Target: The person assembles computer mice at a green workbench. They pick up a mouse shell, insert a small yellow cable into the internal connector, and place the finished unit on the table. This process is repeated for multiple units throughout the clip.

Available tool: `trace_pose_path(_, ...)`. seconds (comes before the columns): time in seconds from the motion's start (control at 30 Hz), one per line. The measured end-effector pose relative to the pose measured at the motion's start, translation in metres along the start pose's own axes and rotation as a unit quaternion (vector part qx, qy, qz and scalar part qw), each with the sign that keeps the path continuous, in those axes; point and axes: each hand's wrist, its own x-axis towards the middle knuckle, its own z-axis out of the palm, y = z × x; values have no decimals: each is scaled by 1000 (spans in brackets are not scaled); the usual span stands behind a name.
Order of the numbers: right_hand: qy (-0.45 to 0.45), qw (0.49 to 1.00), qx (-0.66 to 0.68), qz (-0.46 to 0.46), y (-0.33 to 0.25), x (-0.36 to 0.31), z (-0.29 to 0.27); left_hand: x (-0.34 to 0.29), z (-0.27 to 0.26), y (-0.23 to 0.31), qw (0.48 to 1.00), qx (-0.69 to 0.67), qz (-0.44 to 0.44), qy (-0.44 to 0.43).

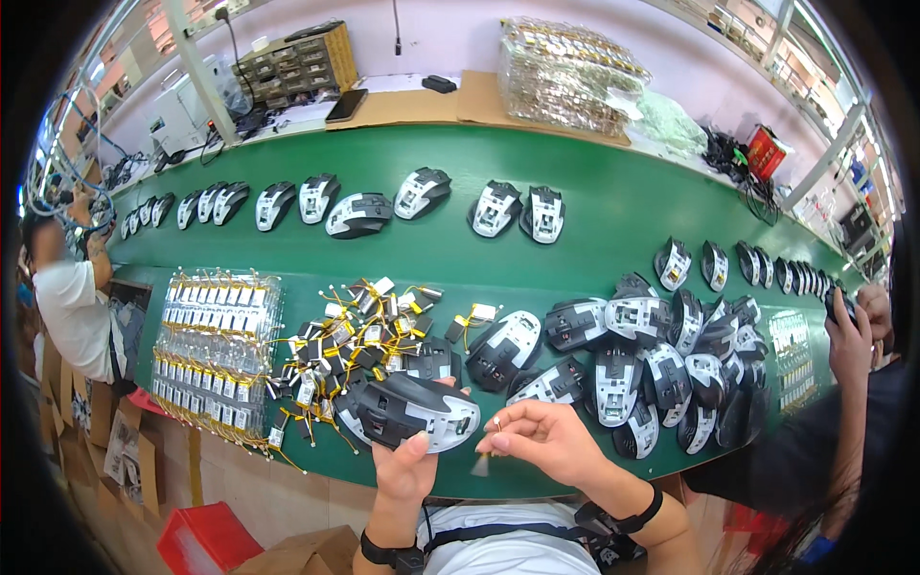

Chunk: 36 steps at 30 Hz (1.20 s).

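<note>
A black and grey computer mouse (412, 410) rests in my left hand (402, 468), its underside turned up and a cavity showing in it. My left fingers are wrapped round its near side and far edge. Just right of the mouse, my right hand (546, 439) pinches the thin lead of a small silvery battery (481, 466), which hangs below the fingertips. A small white plug shows above the pinch. Left of my hands lies a heap of small batteries with leads (359, 335). Another mouse (505, 350) lies just beyond my right hand.
A plastic tray of batteries (216, 345) lies at the left. Many mice are piled at the right (661, 369), and more stand in a row along the green bench (575, 158). Co-workers sit at left (77, 307) and right (853, 335). A red bin (206, 539) stands below.
</note>
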Motion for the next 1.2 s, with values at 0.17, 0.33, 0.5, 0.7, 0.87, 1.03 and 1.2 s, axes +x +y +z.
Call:
trace_pose_path(0.17,53,995,-65,-60,7,-14,0,0,8,-12,996,88,4,-4)
trace_pose_path(0.33,78,995,-15,-58,12,-21,-6,0,20,-15,995,81,13,-55)
trace_pose_path(0.5,121,987,106,-13,16,-19,-6,0,24,-26,993,77,10,-91)
trace_pose_path(0.7,140,989,-6,-47,19,-20,-6,2,29,-28,993,75,1,-92)
trace_pose_path(0.87,167,979,-90,-68,15,-23,-5,5,34,-31,992,87,5,-93)
trace_pose_path(1.03,204,961,-153,-111,10,-21,-1,3,38,-34,989,97,36,-109)
trace_pose_path(1.2,231,942,-200,-137,10,-20,4,4,38,-39,986,103,50,-120)
